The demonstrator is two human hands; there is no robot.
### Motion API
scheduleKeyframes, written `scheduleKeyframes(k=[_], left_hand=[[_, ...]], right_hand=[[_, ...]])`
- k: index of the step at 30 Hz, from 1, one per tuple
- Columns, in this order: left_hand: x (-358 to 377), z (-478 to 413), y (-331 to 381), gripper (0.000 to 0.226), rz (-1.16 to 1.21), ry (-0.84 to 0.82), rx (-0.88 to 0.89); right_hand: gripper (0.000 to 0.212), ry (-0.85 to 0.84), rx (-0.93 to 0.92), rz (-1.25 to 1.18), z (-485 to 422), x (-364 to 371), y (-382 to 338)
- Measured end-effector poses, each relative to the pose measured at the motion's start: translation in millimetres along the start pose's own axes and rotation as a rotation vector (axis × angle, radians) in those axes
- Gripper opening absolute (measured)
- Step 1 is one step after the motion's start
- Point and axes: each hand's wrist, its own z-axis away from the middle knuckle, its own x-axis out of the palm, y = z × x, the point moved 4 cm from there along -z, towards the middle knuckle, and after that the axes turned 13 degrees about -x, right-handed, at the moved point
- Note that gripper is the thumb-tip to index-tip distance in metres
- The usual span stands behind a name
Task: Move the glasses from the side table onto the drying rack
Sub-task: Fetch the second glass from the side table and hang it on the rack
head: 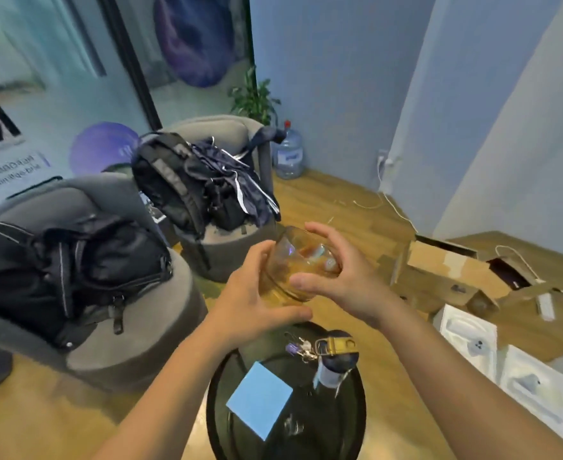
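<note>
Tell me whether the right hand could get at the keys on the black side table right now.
Probably not yet: the right hand and the left hand both grip the glass. The keys lie uncovered just below on the side table, so the path looks free once the glass is released.

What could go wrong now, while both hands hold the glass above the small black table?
1. The glass is tilted and held only by the left hand and right hand; it might slip and fall.
2. The side table below is crowded with keys, a bottle and a blue paper; a drop could hit them.
</note>
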Motion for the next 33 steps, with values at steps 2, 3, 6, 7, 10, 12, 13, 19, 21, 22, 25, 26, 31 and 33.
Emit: scheduleKeyframes(k=[2, 3, 6, 7, 10, 12, 13, 19, 21, 22, 25, 26, 31, 33], left_hand=[[-11, 8, 19, 0.091, -0.008, 0.047, 0.049], [-16, 14, 28, 0.087, -0.021, 0.083, 0.072], [-30, 32, 46, 0.08, -0.018, 0.207, 0.116], [-35, 38, 50, 0.078, -0.003, 0.249, 0.121], [-46, 54, 55, 0.071, 0.045, 0.311, 0.104], [-50, 63, 54, 0.068, 0.083, 0.311, 0.073], [-52, 68, 53, 0.067, 0.097, 0.311, 0.062], [-59, 92, 52, 0.069, 0.103, 0.3, 0.054], [-60, 97, 53, 0.077, 0.155, 0.274, 0.063], [-60, 100, 53, 0.08, 0.186, 0.252, 0.068], [-62, 107, 53, 0.083, 0.2, 0.148, 0.109], [-62, 110, 51, 0.081, 0.181, 0.112, 0.124], [-72, 135, 24, 0.076, 0.122, -0.071, 0.126], [-80, 150, 13, 0.079, 0.104, -0.172, 0.127]], right_hand=[[0.087, 0.038, -0.051, -0.134, 0, -3, -14], [0.086, 0.037, -0.066, -0.18, 0, -4, -21], [0.082, 0.014, -0.093, -0.27, 3, -3, -32], [0.082, 0.004, -0.095, -0.297, 4, -3, -35], [0.081, -0.044, -0.079, -0.373, 9, 3, -36], [0.076, -0.072, -0.07, -0.395, 12, 8, -35], [0.074, -0.082, -0.067, -0.403, 14, 10, -35], [0.078, -0.084, -0.05, -0.424, 31, 29, -40], [0.079, -0.048, -0.07, -0.369, 39, 34, -47], [0.081, -0.028, -0.08, -0.334, 44, 36, -52], [0.082, 0.033, -0.108, -0.25, 58, 44, -68], [0.079, 0.055, -0.114, -0.228, 63, 48, -75], [0.087, 0.221, -0.098, -0.032, 94, 83, -107], [0.087, 0.28, -0.072, 0.011, 110, 108, -118]])
